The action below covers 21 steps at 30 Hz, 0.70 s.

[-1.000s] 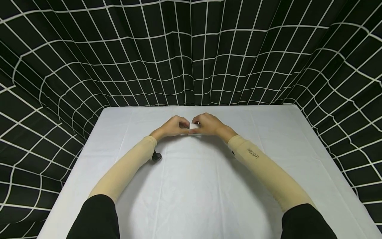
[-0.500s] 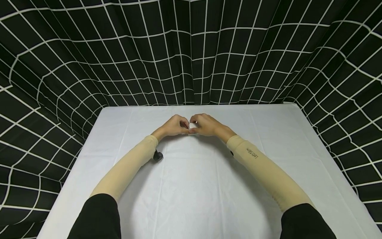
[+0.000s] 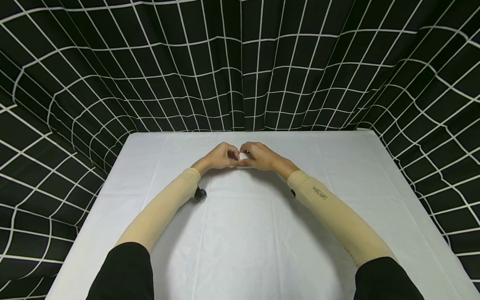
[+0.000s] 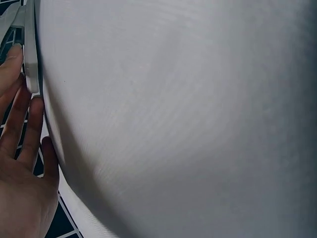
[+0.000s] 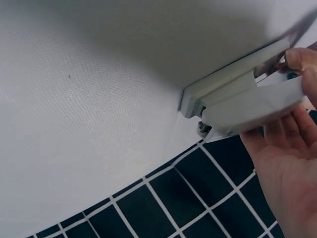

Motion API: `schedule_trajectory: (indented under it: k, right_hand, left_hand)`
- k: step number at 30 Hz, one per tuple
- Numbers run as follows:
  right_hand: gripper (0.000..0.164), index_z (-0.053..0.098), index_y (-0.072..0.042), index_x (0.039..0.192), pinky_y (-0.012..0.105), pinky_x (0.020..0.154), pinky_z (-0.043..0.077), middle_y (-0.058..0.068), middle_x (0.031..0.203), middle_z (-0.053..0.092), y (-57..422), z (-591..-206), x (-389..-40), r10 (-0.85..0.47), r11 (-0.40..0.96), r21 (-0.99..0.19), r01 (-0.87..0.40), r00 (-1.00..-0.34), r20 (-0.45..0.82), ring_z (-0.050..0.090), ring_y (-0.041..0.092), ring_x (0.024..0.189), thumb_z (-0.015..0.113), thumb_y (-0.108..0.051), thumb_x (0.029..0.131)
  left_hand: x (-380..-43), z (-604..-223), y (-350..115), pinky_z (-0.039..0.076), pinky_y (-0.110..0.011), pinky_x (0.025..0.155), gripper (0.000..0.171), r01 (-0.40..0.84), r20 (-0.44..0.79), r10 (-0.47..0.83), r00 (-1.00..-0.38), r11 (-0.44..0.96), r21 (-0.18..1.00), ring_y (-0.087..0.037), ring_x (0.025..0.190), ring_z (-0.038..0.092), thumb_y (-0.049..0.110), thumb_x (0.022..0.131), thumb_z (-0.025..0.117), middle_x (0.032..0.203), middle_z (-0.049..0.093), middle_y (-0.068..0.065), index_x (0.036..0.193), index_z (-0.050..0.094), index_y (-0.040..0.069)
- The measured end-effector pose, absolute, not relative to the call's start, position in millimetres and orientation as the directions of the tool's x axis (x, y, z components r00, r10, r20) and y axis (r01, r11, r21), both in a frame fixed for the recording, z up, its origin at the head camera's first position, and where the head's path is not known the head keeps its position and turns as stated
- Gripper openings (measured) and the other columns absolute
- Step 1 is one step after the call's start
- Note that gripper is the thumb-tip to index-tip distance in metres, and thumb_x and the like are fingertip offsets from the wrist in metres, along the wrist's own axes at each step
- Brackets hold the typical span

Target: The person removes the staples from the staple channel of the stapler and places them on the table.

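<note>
A white stapler (image 5: 252, 106) rests on the white tabletop, its base and upper arm parted by a gap, with a metal hinge part at one end. In the head view only a little of the stapler (image 3: 244, 156) shows between the hands. My right hand (image 3: 260, 156) grips it from the right, fingers curled over its far side and thumb on the near side. From the left, my left hand (image 3: 220, 156) pinches its other end with thumb and forefinger; in the left wrist view the other fingers of the left hand (image 4: 25, 168) stretch out beside it.
A white cloth covers the table (image 3: 240, 233). Behind and at both sides hangs a black curtain (image 3: 210, 75) with a white grid, close to the table's far edge. A small black wrist camera (image 3: 200, 194) sticks out below the left sleeve.
Both hands stay together at the stapler near the table's far side. Their fingers shift only slightly, and both hands sit a touch higher in the head view.
</note>
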State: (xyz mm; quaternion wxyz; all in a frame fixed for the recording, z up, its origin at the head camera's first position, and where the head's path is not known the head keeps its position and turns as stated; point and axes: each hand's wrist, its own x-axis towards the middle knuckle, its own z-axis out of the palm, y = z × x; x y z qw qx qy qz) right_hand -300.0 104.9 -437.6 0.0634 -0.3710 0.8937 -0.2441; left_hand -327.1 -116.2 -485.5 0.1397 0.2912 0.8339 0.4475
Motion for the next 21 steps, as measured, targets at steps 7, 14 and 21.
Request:
schedule_trajectory:
  k: [7,14,21]
  right_hand:
    - [0.033,0.071,0.002,0.123,0.048,0.108,0.056,0.016,0.123,0.076,106.8,-436.6,-299.8,-0.696,0.591,-0.497,-0.636,-0.713,0.084,0.071,0.031,0.118,0.079,-0.021,0.101]
    - [0.028,0.07,0.001,0.119,0.046,0.099,0.062,0.015,0.12,0.075,122.3,-421.8,-299.3,-0.639,0.556,-0.596,-0.579,-0.757,0.14,0.074,0.033,0.113,0.08,-0.018,0.1]
    - [0.035,0.068,0.0,0.127,0.048,0.104,0.062,0.017,0.13,0.073,144.2,-410.2,-293.5,-0.578,0.556,-0.675,-0.485,-0.809,0.105,0.074,0.037,0.122,0.08,-0.019,0.1]
  left_hand:
    - [-325.5,-483.5,-115.0,0.054,-0.024,0.09,0.01,0.382,0.034,0.61,-0.792,0.452,0.806,-0.011,0.088,0.067,0.004,0.088,0.087,0.088,0.078,-0.003,0.085,0.077,0.008]
    - [-322.5,-484.9,-115.7,0.053,-0.022,0.077,0.012,0.366,0.033,0.585,-0.81,0.462,0.808,-0.01,0.082,0.065,0.011,0.089,0.089,0.09,0.078,-0.004,0.087,0.078,0.007]
    - [-324.9,-488.0,-115.1,0.054,-0.024,0.08,0.012,0.385,0.048,0.604,-0.795,0.443,0.81,-0.011,0.084,0.066,0.012,0.088,0.09,0.091,0.079,-0.004,0.087,0.078,0.008]
